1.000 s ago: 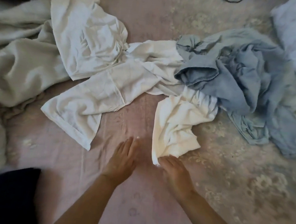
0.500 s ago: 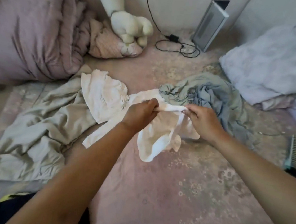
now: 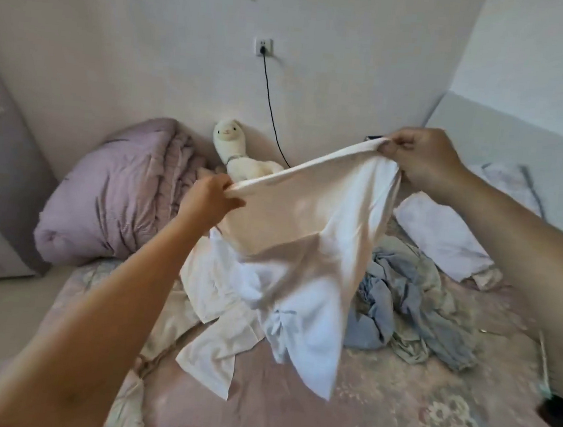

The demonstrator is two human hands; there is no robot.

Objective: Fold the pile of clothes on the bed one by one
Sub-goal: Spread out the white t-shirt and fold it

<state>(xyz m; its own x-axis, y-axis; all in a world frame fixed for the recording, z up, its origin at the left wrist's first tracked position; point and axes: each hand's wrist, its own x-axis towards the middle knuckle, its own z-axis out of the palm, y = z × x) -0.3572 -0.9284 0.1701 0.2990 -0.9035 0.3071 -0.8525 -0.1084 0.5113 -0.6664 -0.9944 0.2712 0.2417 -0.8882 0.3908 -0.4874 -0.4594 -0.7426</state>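
A white garment (image 3: 307, 250) hangs in the air above the bed, stretched by its upper edge. My left hand (image 3: 207, 201) pinches its left corner and my right hand (image 3: 419, 157) pinches its right corner, higher up. Its lower part drapes down over the pile. Beneath it another white piece (image 3: 215, 351) lies spread on the pink bedspread (image 3: 390, 423). A crumpled blue-grey garment (image 3: 412, 308) sits to the right of the pile. A pale beige cloth (image 3: 127, 412) trails along the bed's left side, partly hidden by my left arm.
A rolled lilac duvet (image 3: 120, 191) and a white plush llama (image 3: 240, 161) lie at the head of the bed against the wall. A folded white cloth (image 3: 439, 235) sits at the right. A black cable (image 3: 270, 102) runs down from a wall socket. A brush (image 3: 546, 380) lies at the right edge.
Both hands took hold of the white garment on the bed, lifted it off the pile and spread apart, pulling its top edge taut. The view tilted up toward the wall.
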